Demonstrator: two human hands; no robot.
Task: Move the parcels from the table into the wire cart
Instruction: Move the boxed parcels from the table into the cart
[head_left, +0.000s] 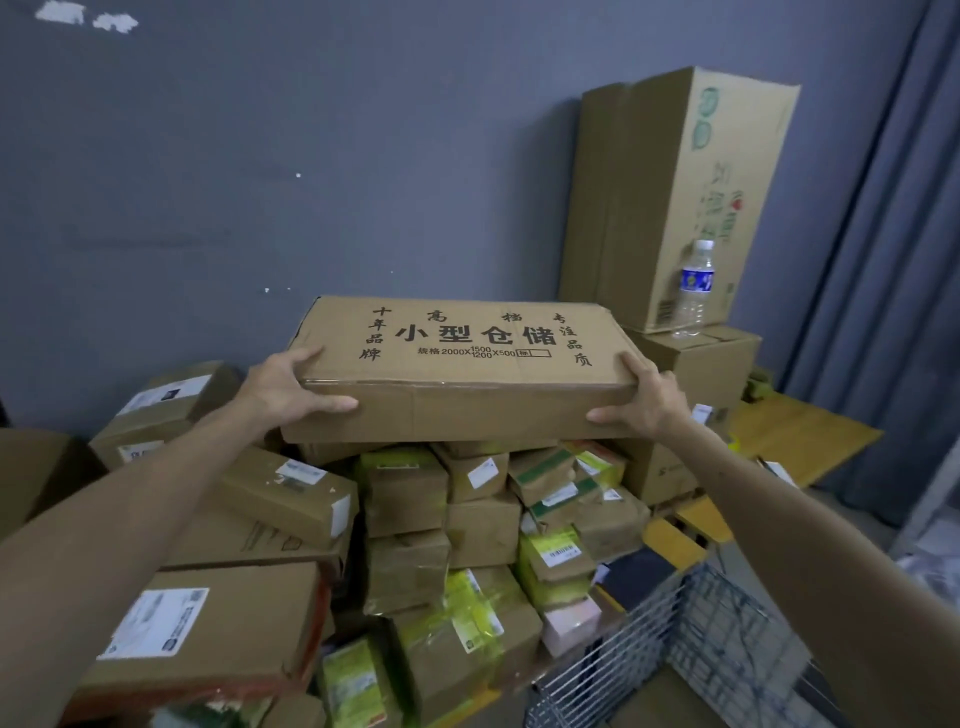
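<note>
Your left fingers (306, 359) curl over the top edge of the box (462, 374) at its left end, with the thumb laid along the front face, so your left hand (291, 387) clamps that corner. Your right fingers (631, 364) hook over the top at the box's right end, thumb pressed on the front face, and your right hand (641, 397) grips it the same way. The box is long and flat, lying level, with black printed characters on its top. It sits right over the heap of parcels (405, 499), and you cannot tell whether it rests on them or is lifted clear. Those parcels, brown with white labels and yellow-green tape, spread below the box and to its lower left across the counter (675, 543). The cart (675, 639) stands below the box's right end. Right of the box a bottle (693, 288) stands upright on a small box (701, 364), in front of a tall carton (670, 197) against the wall (311, 182). A curtain (893, 260) hangs further right.
</note>
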